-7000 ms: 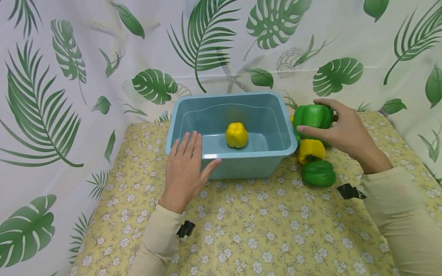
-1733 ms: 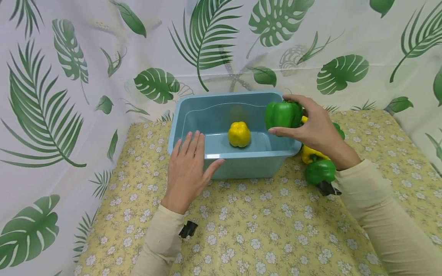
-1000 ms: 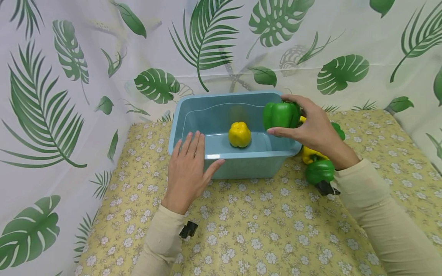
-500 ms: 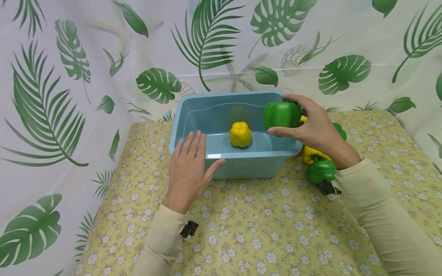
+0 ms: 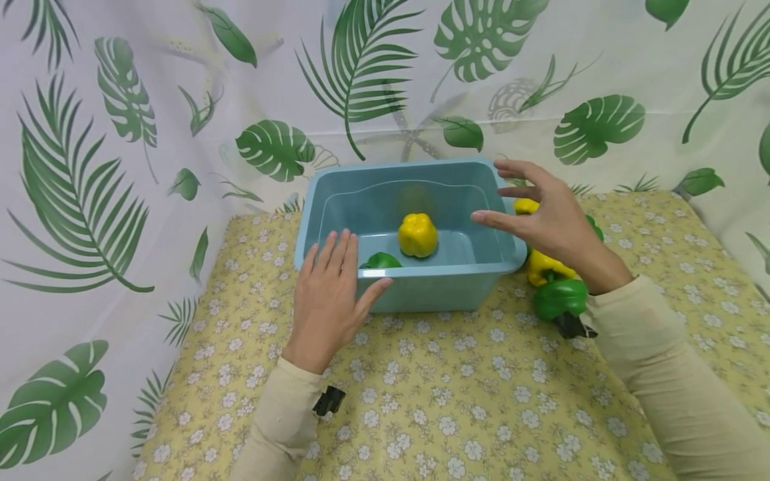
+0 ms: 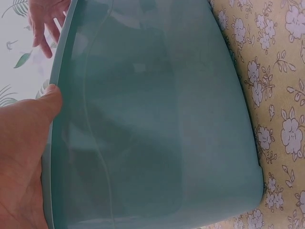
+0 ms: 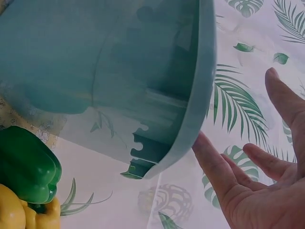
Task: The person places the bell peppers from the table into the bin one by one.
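A yellow bell pepper (image 5: 418,235) sits on the floor of a blue plastic tub (image 5: 433,292). Close behind the tub's front wall lies a green bell pepper (image 5: 382,260), mostly hidden by the rim. My left hand (image 5: 327,304) rests on the front rim at the left, fingers straight over the edge and thumb spread along the outer wall. Over the tub's right rim, my right hand (image 5: 553,217) has its fingers and thumb spread apart with nothing between them. In the right wrist view its fingers (image 7: 214,167) are right by the tub's rim.
Just right of the tub, several peppers lie on the floral tablecloth (image 5: 445,394): a green pepper (image 5: 559,298) in front, a yellow pepper (image 5: 549,269) behind it, and others partly covered by my right hand. A leaf-print curtain (image 5: 385,80) closes the back.
Seven seconds ago my right hand held the green pepper over the pile; it then carried it left over the tub. Now the fingers have let go and that pepper lies inside. Left hand stays put.
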